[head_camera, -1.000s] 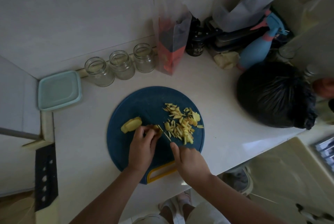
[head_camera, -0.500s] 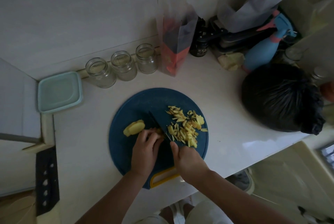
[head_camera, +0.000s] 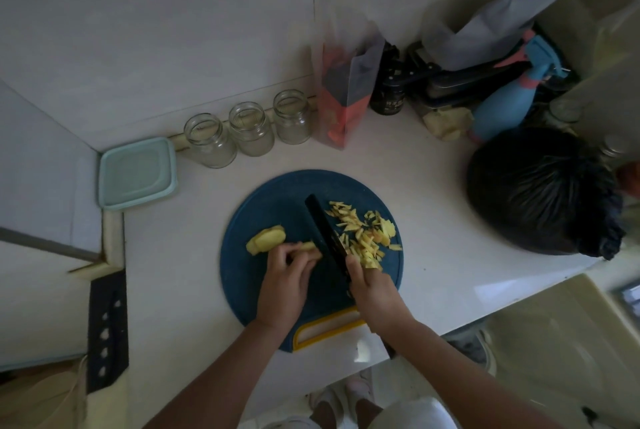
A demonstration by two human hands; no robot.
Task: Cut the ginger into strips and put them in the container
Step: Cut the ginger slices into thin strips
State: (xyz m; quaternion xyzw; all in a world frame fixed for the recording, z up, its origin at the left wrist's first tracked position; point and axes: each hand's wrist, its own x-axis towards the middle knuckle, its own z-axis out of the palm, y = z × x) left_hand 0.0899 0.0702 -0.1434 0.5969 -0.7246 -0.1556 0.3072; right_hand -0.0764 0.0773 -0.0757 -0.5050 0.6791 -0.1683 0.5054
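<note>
A round blue cutting board lies on the white counter. My left hand pinches a ginger slice flat against the board. Beside its fingers my right hand grips a black knife, the blade raised and angled up-left. A pile of ginger strips lies right of the blade. An uncut ginger chunk sits left of my left hand. A pale teal lidded container stands at the far left by the wall.
Three empty glass jars line the wall behind the board. A red-and-grey bag stands beside them. A black plastic bag, a blue spray bottle and dark clutter fill the right. A black knife holder hangs at the left edge.
The knife blade has lifted and now shows clearly above the board; before it lay low beside my fingers. My left hand still holds the slice.
</note>
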